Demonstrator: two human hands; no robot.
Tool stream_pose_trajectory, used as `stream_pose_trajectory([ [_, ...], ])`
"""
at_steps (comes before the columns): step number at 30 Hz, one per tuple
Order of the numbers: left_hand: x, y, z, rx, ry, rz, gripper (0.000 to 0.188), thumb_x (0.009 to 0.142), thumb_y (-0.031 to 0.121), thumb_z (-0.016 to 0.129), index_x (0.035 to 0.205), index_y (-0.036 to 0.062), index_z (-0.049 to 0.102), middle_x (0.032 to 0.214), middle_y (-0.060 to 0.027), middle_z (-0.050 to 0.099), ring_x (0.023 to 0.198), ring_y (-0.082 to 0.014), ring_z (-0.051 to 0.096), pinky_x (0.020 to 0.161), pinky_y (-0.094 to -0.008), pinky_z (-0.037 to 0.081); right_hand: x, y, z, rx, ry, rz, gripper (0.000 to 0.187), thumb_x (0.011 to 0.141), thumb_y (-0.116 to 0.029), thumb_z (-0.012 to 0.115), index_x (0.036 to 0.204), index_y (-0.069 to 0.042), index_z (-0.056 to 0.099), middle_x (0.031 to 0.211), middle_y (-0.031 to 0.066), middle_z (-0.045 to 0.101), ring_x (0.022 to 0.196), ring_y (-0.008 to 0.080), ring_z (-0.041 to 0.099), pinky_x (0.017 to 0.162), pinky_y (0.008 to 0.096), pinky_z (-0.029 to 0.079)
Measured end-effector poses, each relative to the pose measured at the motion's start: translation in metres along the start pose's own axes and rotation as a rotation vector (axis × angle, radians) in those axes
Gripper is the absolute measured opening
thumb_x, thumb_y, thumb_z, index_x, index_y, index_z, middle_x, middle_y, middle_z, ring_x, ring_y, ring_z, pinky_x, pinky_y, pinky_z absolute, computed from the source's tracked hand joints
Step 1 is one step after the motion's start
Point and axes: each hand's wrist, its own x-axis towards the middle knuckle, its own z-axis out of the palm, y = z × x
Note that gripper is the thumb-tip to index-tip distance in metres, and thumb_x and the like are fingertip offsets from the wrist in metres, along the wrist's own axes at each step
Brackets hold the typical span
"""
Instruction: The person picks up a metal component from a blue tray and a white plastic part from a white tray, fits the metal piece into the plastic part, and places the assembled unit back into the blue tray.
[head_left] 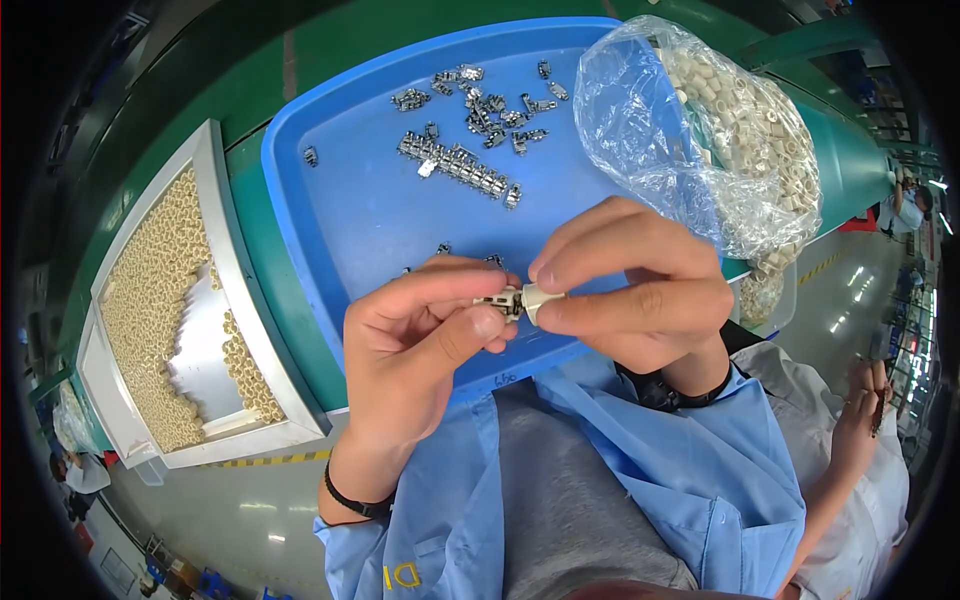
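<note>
The left hand [400, 345] pinches firmly a small mechanical part [497, 302] over the six-o'clock side of the blue tray [350, 220]. At the part's three o'clock, the right hand [645, 298] grips a whitish sleeve [545, 300], thumb and finger nearly closed.

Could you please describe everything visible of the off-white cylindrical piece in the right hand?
The off-white cylindrical piece looks like smooth plastic. The right hand pinches it sideways over the blue tray, partly hiding it. Its left end is at the small part in the left hand; contact is unclear.
</note>
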Motion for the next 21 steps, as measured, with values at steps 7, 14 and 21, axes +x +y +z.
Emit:
stream_pose_trajectory([
  [7, 0.0, -0.003, 0.002, -0.175, 0.031, -0.111, 0.024, 0.091, -0.009, 0.066, 0.114, -0.0059, 0.072, 0.111, -0.0192, 0.069, 0.088, -0.0204, 0.07, 0.074, -0.0298, 0.058, 0.001, -0.014, -0.007, -0.137, -0.098, -0.111, 0.016, 0.073, 0.001, 0.08, 0.088, 0.0, 0.077, 0.1, 0.0128, 0.07, 0.091, 0.0314, 0.072, 0.066, 0.0328, 0.059],
  [14, -0.003, -0.001, 0.005, -0.167, 0.053, -0.097, 0.025, 0.09, -0.011, 0.066, 0.114, -0.0057, 0.072, 0.11, -0.0194, 0.069, 0.087, -0.0204, 0.07, 0.074, -0.0303, 0.058, -0.003, -0.012, -0.007, -0.232, -0.098, -0.24, 0.017, 0.071, 0.0, 0.08, 0.088, 0.0, 0.077, 0.103, 0.0119, 0.069, 0.093, 0.0326, 0.072, 0.064, 0.0321, 0.059],
  [21, -0.007, -0.001, 0.007, -0.072, 0.053, -0.017, 0.024, 0.089, -0.013, 0.066, 0.112, -0.0056, 0.072, 0.109, -0.0193, 0.069, 0.087, -0.0206, 0.07, 0.074, -0.0307, 0.058, -0.006, -0.011, -0.003, -0.209, -0.076, -0.248, 0.015, 0.072, 0.002, 0.079, 0.087, 0.0, 0.077, 0.102, 0.0109, 0.067, 0.092, 0.0322, 0.072, 0.063, 0.0307, 0.059],
])
